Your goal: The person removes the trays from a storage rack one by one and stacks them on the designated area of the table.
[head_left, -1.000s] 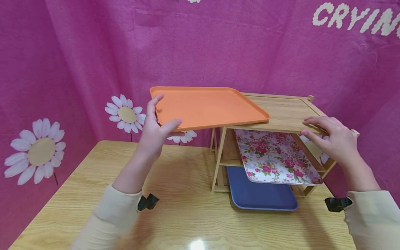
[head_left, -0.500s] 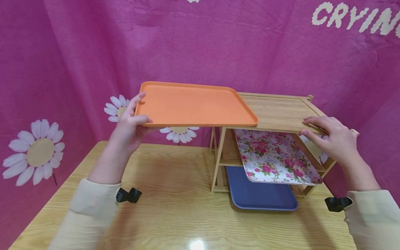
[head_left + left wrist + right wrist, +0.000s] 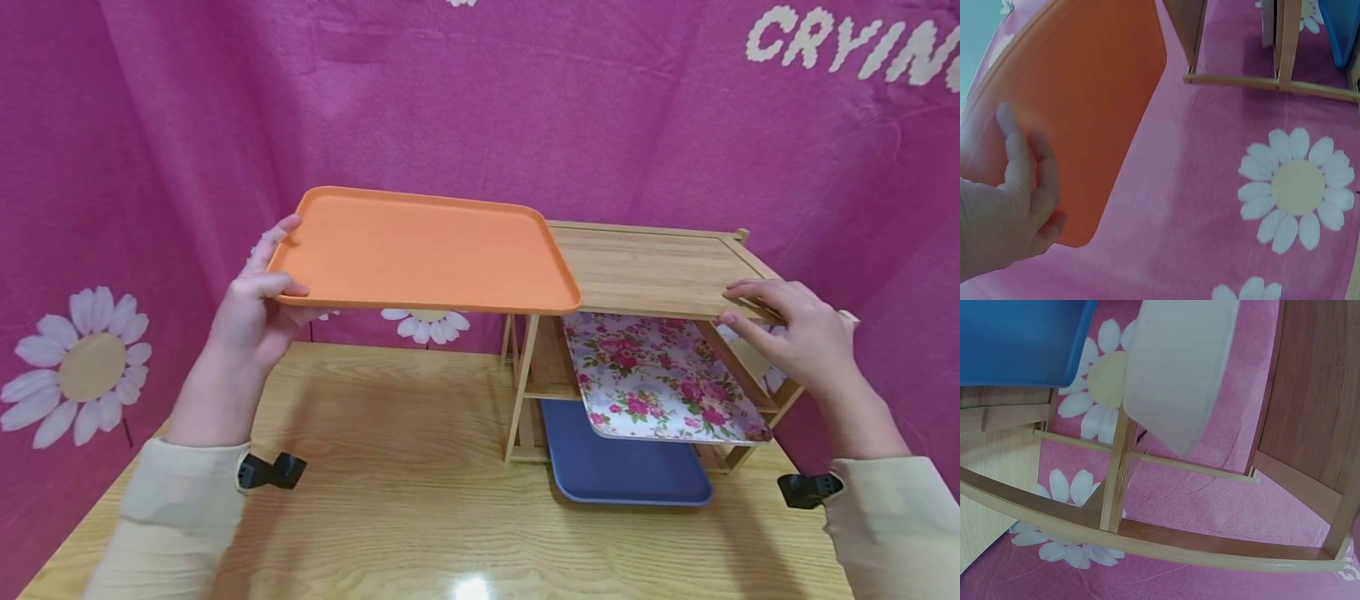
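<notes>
Orange tray (image 3: 423, 248) held level in air above bench (image 3: 420, 508), left of wooden rack (image 3: 645, 267). Left hand (image 3: 251, 312) grips tray's left edge, thumb on top. Floral tray (image 3: 652, 379) on middle shelf, blue tray (image 3: 622, 467) below. Right hand (image 3: 795, 333) rests on rack top, fingers relaxed, holding nothing.

Cream sleeves (image 3: 176, 500) (2), black wrist clips (image 3: 272, 472).
</notes>
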{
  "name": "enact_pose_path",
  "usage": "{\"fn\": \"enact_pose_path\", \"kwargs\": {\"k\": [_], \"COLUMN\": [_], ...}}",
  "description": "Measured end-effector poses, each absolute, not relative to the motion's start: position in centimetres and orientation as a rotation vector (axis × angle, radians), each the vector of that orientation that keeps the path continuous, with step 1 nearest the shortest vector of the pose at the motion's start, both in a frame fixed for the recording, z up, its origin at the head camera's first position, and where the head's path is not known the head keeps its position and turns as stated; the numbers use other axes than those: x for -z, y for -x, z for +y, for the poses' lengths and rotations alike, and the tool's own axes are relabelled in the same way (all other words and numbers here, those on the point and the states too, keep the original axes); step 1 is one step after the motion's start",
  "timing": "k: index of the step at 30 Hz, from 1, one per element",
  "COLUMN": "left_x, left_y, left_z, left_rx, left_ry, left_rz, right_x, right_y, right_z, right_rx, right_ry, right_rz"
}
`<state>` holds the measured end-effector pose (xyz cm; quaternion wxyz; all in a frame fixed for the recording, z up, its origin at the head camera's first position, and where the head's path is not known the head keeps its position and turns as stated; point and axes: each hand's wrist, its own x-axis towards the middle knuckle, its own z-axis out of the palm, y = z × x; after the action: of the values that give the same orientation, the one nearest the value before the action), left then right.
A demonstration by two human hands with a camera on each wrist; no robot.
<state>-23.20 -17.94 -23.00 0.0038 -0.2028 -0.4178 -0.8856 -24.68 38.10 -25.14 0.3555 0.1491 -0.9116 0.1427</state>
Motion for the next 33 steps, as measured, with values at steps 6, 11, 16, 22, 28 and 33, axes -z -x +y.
{"fn": "enact_pose_path", "kwargs": {"k": [6,11,16,22,28,33], "left_x": [23.6,24.5,26.6,29.6,32.6,35.1], "left_y": [23.1,23.1,23.4,24.3,25.0,25.4], "left_z": [-19.9,-21.7,-22.8,-23.5,-23.5,-23.7], "left_rx": [2.827,2.827,2.843,2.889,2.826,2.763], "left_ry": [0.602,0.57,0.572,0.605,0.574,0.445], "left_rz": [-1.156,-1.05,-0.947,-0.902,-1.069,-1.264], "right_x": [25.2,25.2,25.1,25.3,25.5,25.3], "right_y": [24.7,24.8,24.7,24.5,24.4,24.7], "right_z": [38.2,38.1,38.0,38.3,38.3,38.3], "right_rx": [-0.372,-0.375,-0.368,-0.401,-0.394,-0.374], "right_ry": [-0.379,-0.388,-0.389,-0.39,-0.361,-0.395], "right_rz": [-2.346,-2.345,-2.342,-2.343,-2.354,-2.303]}}
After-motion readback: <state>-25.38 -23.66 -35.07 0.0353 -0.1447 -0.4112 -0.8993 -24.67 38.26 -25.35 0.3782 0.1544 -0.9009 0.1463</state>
